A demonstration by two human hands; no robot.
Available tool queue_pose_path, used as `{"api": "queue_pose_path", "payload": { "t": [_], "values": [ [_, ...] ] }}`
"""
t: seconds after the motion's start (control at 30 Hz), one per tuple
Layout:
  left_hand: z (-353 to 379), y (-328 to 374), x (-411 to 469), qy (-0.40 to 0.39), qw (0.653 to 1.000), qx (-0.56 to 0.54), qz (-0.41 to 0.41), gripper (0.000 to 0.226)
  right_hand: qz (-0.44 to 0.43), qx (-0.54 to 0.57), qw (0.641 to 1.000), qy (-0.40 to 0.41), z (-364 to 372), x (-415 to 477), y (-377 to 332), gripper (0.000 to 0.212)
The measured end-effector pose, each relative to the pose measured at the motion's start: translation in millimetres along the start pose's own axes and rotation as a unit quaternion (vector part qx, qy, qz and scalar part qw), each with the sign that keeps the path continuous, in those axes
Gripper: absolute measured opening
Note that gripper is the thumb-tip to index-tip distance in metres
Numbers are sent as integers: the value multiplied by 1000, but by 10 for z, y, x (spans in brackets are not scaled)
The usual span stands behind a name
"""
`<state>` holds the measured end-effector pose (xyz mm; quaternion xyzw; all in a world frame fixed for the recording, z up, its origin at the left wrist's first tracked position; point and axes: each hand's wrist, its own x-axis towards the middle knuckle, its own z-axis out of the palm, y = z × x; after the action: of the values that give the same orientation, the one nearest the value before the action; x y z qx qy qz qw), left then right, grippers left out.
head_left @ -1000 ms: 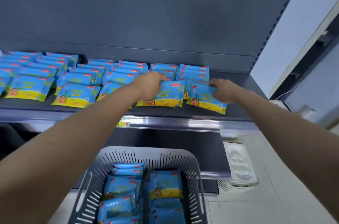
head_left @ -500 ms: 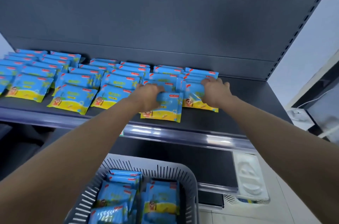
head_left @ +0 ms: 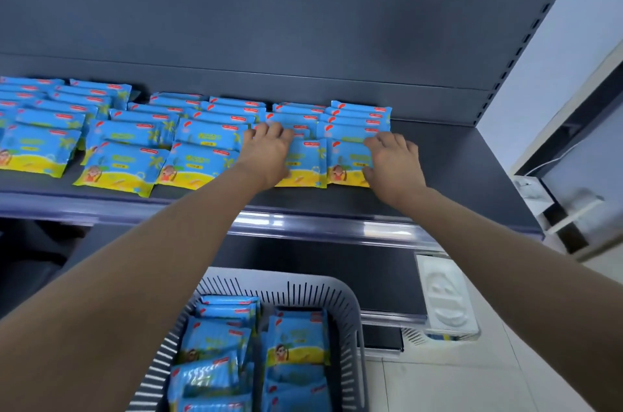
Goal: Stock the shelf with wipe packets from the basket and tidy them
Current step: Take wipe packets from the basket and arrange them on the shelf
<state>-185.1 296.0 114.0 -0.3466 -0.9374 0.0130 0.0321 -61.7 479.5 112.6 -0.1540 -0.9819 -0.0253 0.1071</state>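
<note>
Blue-and-yellow wipe packets lie in overlapping rows on the dark shelf (head_left: 448, 175). My left hand (head_left: 268, 152) lies flat on the left part of a front-row wipe packet (head_left: 308, 164), its fingers reaching over the packet's far edge. My right hand (head_left: 392, 158) holds the neighbouring front-row packet (head_left: 347, 160) by its right edge, fingers at the far corner and thumb at the near corner. Both packets lie flat, side by side, in line with the front row. Below stands the grey slotted basket (head_left: 352, 307) with several more packets (head_left: 298, 341).
More packets (head_left: 121, 165) fill the shelf to the left. The shelf's right end is bare up to the upright (head_left: 526, 37). A clear price rail (head_left: 337, 226) runs along the front edge. A white moulded tray (head_left: 445, 303) sits on the lower shelf at right.
Both hands have brought their packets down flat onto the shelf and squared them side by side into the front row. The view has tilted slightly upward and left.
</note>
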Motion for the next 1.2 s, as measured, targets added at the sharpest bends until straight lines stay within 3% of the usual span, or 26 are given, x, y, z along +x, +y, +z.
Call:
{"api": "queue_pose_path", "payload": {
  "t": [0.2,0.3,0.43,0.6,0.83,0.9,1.03,1.2],
  "values": [
    [-32,-15,-524,92,990,-91,59,58,-94,117,985,90,-34,-589,-380,34],
    [125,-104,-987,123,973,-166,100,44,-126,147,980,46,170,-986,-631,33],
    [546,-240,-1563,-4,975,-189,120,37,-133,149,969,-147,500,-1445,-931,37],
    [1219,-446,-2163,-178,965,-164,101,37,-123,72,915,-378,975,-1934,-1292,45],
    [1960,-538,-2575,-335,926,-156,75,46,-93,-33,822,-561,1642,-2312,-1503,79],
    [2121,-554,-2604,-353,924,-126,78,51,-101,-60,804,-583,1752,-2364,-1513,80],
    [2351,-562,-2620,-428,897,-80,82,59,-128,-89,835,-528,1921,-2404,-1506,64],
    [2501,-456,-2557,-459,874,16,156,28,-108,-61,833,-540,2030,-2382,-1525,54]
  ]
}}
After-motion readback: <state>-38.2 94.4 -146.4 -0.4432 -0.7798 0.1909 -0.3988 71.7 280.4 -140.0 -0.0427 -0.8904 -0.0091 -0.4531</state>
